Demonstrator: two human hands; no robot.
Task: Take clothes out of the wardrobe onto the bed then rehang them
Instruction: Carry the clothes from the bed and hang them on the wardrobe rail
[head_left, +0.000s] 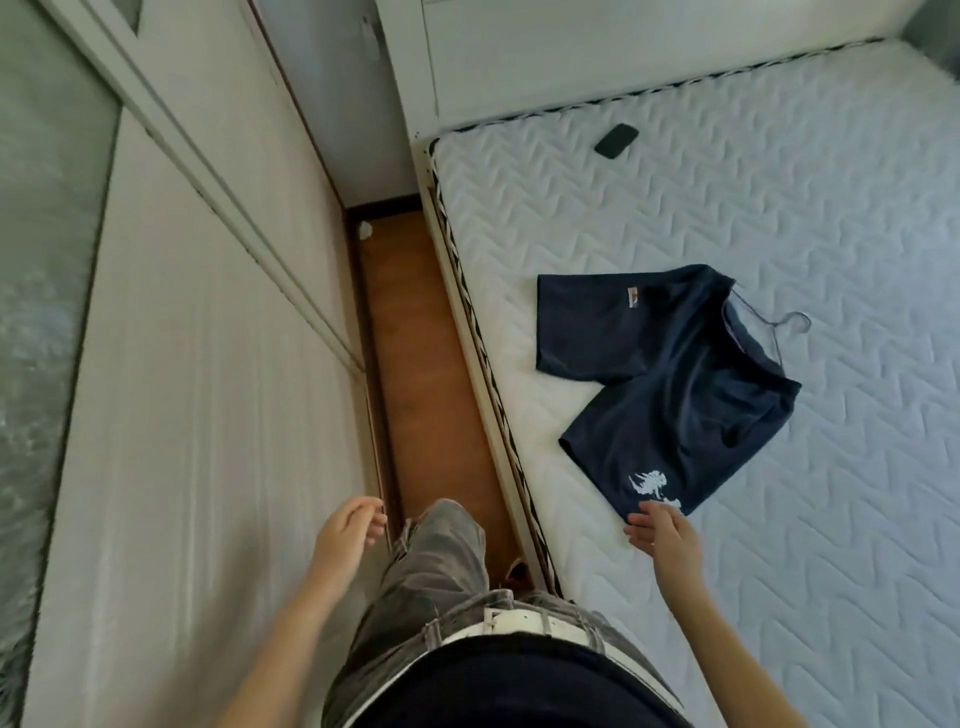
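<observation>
Well to the left of the dark navy short-sleeved cotton T-shirt, the pale wood-grain sliding wardrobe door is seen, with no open section shown; a garment carried back could be blocked or snagged unless the door is slid aside. Nearer, still left of the T-shirt, the left hand is held by the door's edge, its grip loosely curled and holding nothing. The T-shirt itself lies rumpled on the white quilted mattress of the bed. At the T-shirt's near hem the right hand is placed, its grip wide with straight fingers; actual contact cannot be told. If the T-shirt is lifted by that hem, the thin grey wire hanger, jutting right of the T-shirt's collar, may be tipped out of the neck and dropped.
</observation>
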